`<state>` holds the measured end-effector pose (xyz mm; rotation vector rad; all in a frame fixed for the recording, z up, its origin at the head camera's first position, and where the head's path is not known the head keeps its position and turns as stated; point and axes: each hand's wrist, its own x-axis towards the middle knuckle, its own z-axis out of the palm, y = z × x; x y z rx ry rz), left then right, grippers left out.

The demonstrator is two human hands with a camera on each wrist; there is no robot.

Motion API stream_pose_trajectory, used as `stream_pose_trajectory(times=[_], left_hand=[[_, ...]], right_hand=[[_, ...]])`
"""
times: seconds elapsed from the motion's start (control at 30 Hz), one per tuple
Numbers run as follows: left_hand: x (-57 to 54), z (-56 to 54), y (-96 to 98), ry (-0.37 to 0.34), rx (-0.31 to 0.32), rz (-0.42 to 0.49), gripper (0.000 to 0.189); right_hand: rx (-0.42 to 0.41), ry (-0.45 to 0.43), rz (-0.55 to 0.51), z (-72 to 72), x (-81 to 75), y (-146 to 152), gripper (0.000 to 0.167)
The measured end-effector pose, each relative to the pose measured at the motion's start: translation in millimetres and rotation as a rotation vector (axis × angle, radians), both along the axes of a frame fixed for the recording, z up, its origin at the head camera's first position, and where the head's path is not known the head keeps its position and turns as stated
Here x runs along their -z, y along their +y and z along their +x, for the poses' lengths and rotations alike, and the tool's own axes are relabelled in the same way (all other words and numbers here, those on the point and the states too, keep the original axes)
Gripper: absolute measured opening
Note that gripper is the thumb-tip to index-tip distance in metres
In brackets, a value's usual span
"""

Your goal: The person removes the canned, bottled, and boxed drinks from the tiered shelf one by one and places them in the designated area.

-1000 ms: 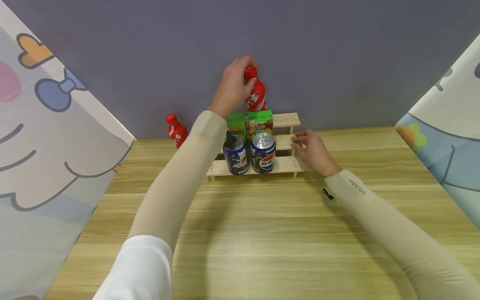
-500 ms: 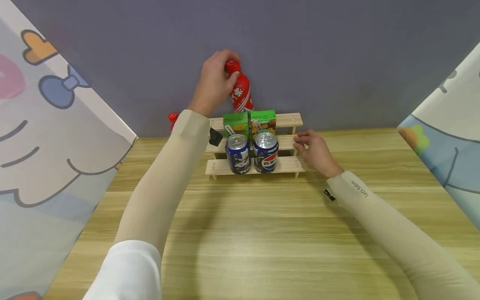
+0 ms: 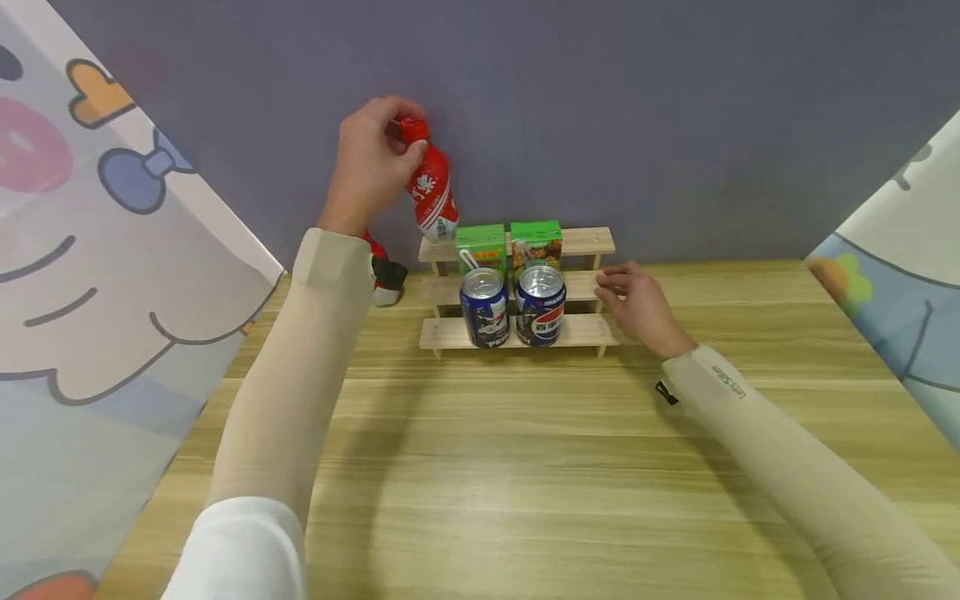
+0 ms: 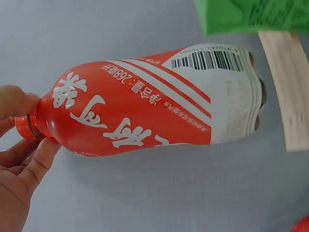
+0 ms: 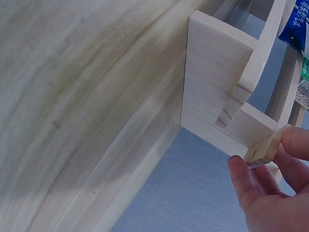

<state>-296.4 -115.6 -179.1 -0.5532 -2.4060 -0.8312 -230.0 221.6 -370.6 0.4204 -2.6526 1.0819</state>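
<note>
My left hand (image 3: 371, 167) grips a red soda bottle (image 3: 432, 193) by its cap and neck. The bottle hangs slightly tilted by the left end of the three-step wooden rack (image 3: 587, 242); in the left wrist view a gap shows between its base and a wooden board (image 4: 288, 92). At the rack's right side my right hand (image 3: 642, 310) pinches the end of the middle board (image 5: 264, 149) between thumb and fingers. Two blue Pepsi cans (image 3: 486, 310) stand on the lowest step, and behind them are two green drink cartons (image 3: 482, 239).
Another red bottle (image 3: 386, 297) stands on the table left of the rack, partly hidden by my left wrist and its black camera. A grey wall (image 3: 675, 125) rises behind the wooden table (image 3: 525, 467). Cartoon-printed panels (image 3: 112, 308) flank both sides.
My left hand has carried the bottle leftward from behind the right carton to the rack's left end. The right hand keeps its place on the rack.
</note>
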Motion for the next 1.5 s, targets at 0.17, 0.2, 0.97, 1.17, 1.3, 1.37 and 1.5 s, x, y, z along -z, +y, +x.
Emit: stream_pose_trajectory(times=[0.17,0.2,0.97,1.17,1.3,1.37,1.5], left_hand=[[0.4,4.2,-18.0,-0.004,-0.006,0.002,0.026],[1.2,4.8,-21.7,-0.008,-0.007,0.002,0.026],[48.6,-3.0,-64.5,-0.202,-0.029,-0.176,0.024],[59.2,-7.8,-62.9,-0.209,-0.016,-0.239,0.025],[66.1,-10.9,-61.4,-0.186,-0.005,-0.297,0.025],[69.8,-12.5,-61.9,-0.172,0.005,-0.325,0.026],[76.3,-16.4,-64.3,-0.122,0.018,-0.371,0.027]], right_hand=[[0.013,-0.001,0.005,1.1,-1.2,1,0.027],[0.015,-0.003,0.006,1.3,-1.7,1,0.027],[0.012,0.015,-0.001,2.8,-2.5,5,0.026],[0.011,0.018,0.001,1.6,-2.0,6,0.027],[0.012,0.014,-0.007,1.5,-1.2,5,0.027],[0.014,0.011,-0.011,2.0,-1.4,5,0.027],[0.018,0.005,-0.014,3.0,-2.4,3,0.027]])
